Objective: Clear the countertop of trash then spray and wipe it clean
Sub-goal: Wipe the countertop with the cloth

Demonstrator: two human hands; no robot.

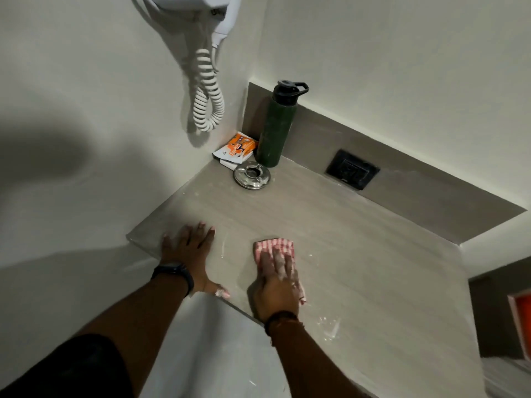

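Head view.
- Your left hand lies flat on the counter near its front edge, at 7 o'clock from frame centre. Fingers are released and spread, holding nothing. There is a dark band on that wrist.
- Your right hand is at 6 o'clock. Its fingers lie stretched out, pressing a red-and-white striped cloth down on the counter. They are not closed round it. Cloth shows beyond the fingertips at 12 o'clock and past the palm at 4 o'clock.
- White specks lie on the counter at 4 o'clock from that hand.
- In the far corner, at 12 o'clock from the hands, a green bottle stands upright. A metal ashtray sits just in front of it, and an orange packet lies at the bottle's 9 o'clock.
- A black socket is in the backsplash at 2 o'clock.
- A coiled cord hangs on the wall at 11 o'clock.
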